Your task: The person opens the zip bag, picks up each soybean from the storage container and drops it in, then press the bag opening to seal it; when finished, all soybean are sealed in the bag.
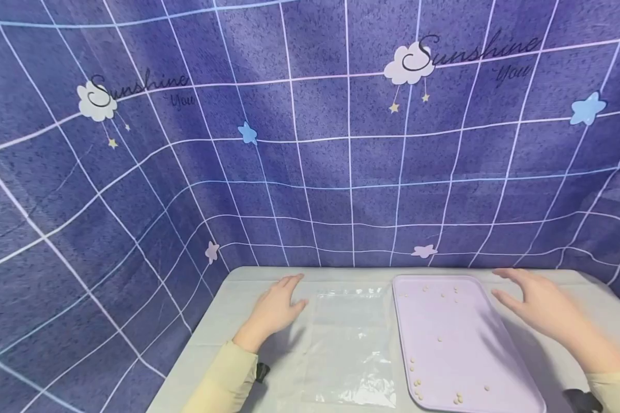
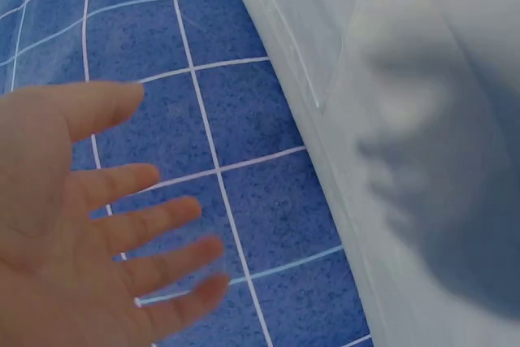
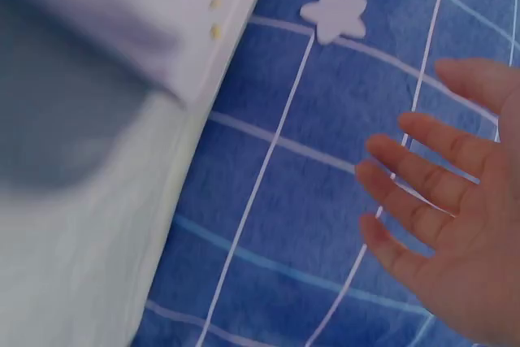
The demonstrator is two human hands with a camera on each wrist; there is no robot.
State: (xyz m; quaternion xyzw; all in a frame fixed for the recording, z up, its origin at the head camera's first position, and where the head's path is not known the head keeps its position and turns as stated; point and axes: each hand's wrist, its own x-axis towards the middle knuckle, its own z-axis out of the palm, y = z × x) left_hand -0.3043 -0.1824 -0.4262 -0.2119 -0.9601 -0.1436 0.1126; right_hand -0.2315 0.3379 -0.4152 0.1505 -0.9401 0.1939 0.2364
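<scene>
- Left hand (image 1: 274, 310): fingers straight and spread, holding nothing. It sits palm down over the table (image 1: 222, 344); whether it touches the surface cannot be told from the head view.
- Right hand (image 1: 539, 310): fingers straight and spread, holding nothing, raised above the table's right side.
- One clear plastic bag (image 1: 353, 344) lies flat just to the right of the left hand, apart from its fingers.
- One lilac tray (image 1: 460, 321) lies between the bag and the right hand, its near edge just beside the bag and its far edge just left of the right hand's thumb.
- Small beige beads (image 1: 419, 389) lie scattered in the tray: roughly twenty, though the count is uncertain at this size. A cluster sits at the tray's near left corner; others lie toward the far end.
- Two cream sleeves (image 1: 222, 381), one on each forearm.
- One blue checked cloth (image 1: 310, 172) hangs behind both hands, printed with two clouds and several stars.
</scene>
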